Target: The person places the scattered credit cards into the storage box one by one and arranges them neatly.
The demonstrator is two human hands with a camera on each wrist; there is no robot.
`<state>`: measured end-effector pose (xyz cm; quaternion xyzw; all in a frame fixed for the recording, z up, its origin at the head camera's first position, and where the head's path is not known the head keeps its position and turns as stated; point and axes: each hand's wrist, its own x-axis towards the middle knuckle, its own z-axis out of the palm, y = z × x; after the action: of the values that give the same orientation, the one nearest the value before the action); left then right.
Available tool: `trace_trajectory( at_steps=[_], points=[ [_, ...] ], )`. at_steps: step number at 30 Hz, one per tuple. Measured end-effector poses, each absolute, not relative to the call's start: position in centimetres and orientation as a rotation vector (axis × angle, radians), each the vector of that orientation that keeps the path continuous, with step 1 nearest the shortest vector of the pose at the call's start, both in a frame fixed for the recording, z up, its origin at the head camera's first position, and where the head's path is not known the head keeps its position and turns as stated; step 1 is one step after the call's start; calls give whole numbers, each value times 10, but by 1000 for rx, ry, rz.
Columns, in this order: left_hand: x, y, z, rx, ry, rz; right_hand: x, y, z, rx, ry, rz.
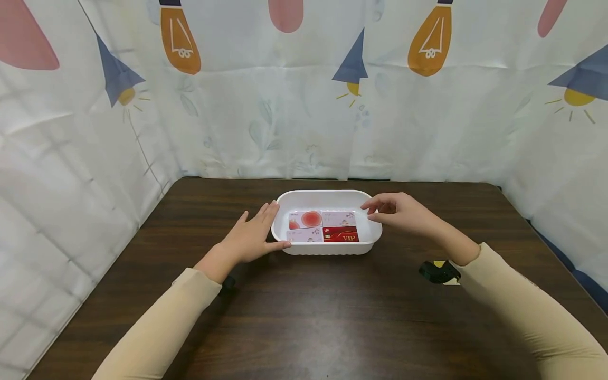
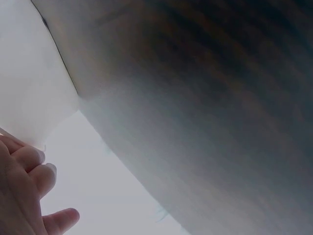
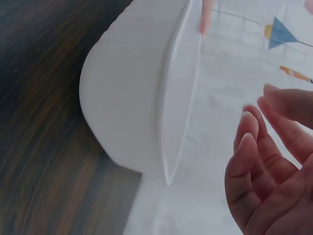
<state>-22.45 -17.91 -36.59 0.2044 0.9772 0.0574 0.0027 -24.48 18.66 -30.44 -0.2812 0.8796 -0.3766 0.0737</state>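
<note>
A white oval plastic tub [image 1: 328,249] stands on the table, holding several cards laid flat in two rows. Among them are a red VIP card [image 1: 340,234], a card with a big red circle [image 1: 305,219] and two pale pink cards, one of them a pale card [image 1: 339,218] at the back right. My left hand [image 1: 252,237] rests on the tub's left end, fingers extended along the rim and thumb at the front edge. Above the right end hovers my right hand [image 1: 404,214], its fingers loosely bent; in the right wrist view nothing shows between the fingertips [image 3: 271,93].
The dark wooden table [image 1: 328,316] spreads in front of the tub. A black object with yellow [image 1: 439,272] lies by the right wrist, and a small dark object [image 1: 228,283] shows under the left wrist. A white patterned curtain [image 1: 294,116] closes off the back and sides.
</note>
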Motion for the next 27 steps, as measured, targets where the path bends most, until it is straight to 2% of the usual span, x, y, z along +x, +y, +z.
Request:
trace_trajectory(
  at_steps=[14,27],
  points=[
    [-223,-179,-367,633,3056,186,-217,229,-299,-899,2576,-1156],
    [-224,-178,-366,639,3058,174,-202,278,-310,-908,2596,-1173]
  ],
)
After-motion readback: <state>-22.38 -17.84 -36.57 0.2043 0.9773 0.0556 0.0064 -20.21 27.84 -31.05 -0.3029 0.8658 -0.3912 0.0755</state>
